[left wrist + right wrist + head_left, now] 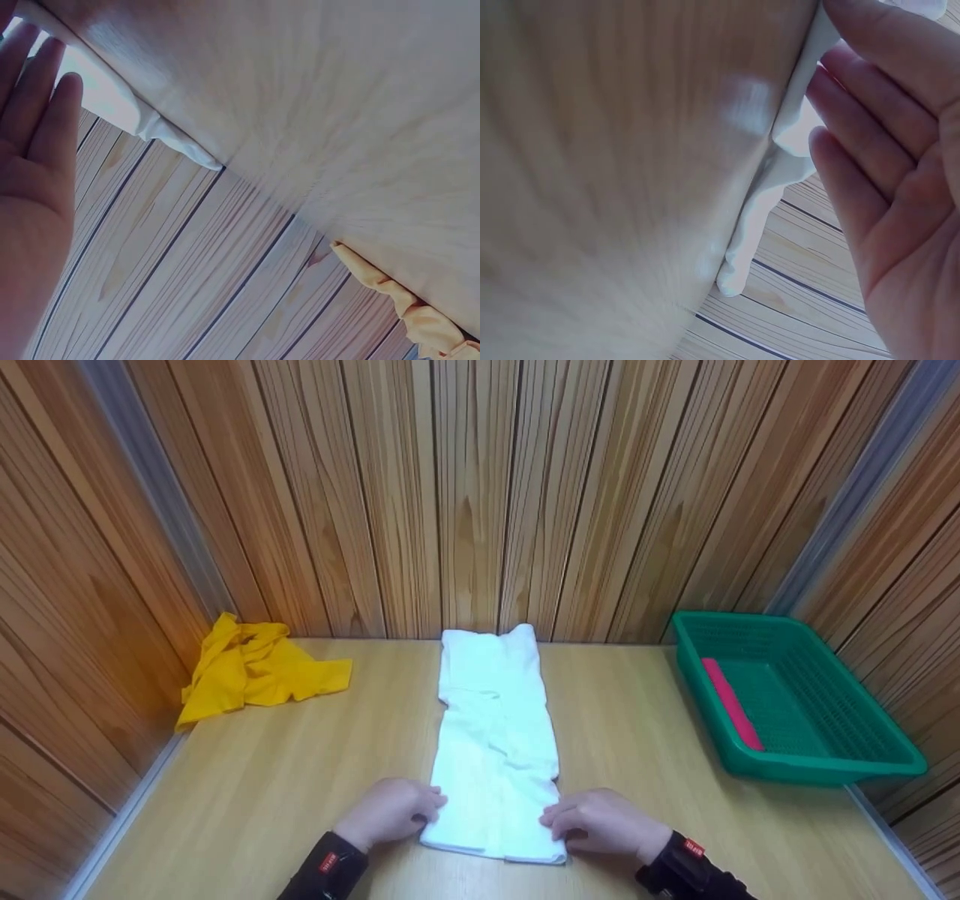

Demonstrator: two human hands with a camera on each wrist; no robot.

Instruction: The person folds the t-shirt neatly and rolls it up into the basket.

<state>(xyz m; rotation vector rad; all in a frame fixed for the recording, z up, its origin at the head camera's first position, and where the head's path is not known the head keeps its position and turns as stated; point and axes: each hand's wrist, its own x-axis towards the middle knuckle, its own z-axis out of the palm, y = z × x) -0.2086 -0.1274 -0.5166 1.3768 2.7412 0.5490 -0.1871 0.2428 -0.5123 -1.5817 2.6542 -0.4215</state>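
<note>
A white cloth garment (491,742), folded into a long strip, lies flat in the middle of the table, with a few wrinkles halfway along. At its lower left edge, my left hand (397,808) touches the cloth with its fingertips. The left wrist view shows fairly straight fingers (58,120) beside the white cloth (101,94). My right hand (604,821) is at the lower right edge, fingertips resting on the fabric. In the right wrist view its fingers (847,169) are slightly bent and its thumb reaches the side of the cloth (754,225).
A crumpled yellow cloth (262,671) lies at the back left corner. On the right stands a green plastic basket (825,771) with a pinkish-red folded cloth (731,705) along its left side. Wood-panelled walls (480,495) enclose the table (300,757) at the back and sides.
</note>
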